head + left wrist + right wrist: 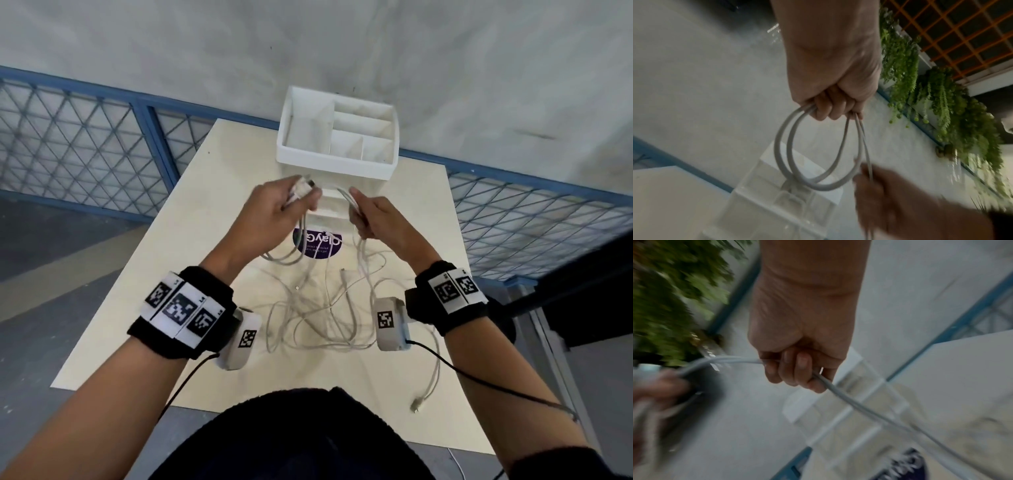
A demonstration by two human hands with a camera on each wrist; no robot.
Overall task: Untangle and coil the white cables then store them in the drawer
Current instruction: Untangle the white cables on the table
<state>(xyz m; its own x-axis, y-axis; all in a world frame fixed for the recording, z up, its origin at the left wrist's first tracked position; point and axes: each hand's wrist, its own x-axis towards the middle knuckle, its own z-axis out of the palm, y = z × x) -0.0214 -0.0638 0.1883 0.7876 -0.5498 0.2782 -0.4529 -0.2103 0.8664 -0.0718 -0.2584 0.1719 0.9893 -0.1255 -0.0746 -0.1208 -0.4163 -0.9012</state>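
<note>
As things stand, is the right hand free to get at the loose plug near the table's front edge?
Probably not: the right hand grips a cable that the left hand is coiling. The plug lies unobstructed.

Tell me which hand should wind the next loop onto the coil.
Right. The right hand grips the loose run trailing from the tangle, while the left hand already holds the coil.

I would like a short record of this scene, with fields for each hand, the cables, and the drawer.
left hand: grips a coil of white cable, two loops visible
right hand: grips the same cable's free run
loose cables: tangled pile on the table
drawer: white, open, divided compartments, no cable inside yet
purple sticker: on table, under the hands
</note>
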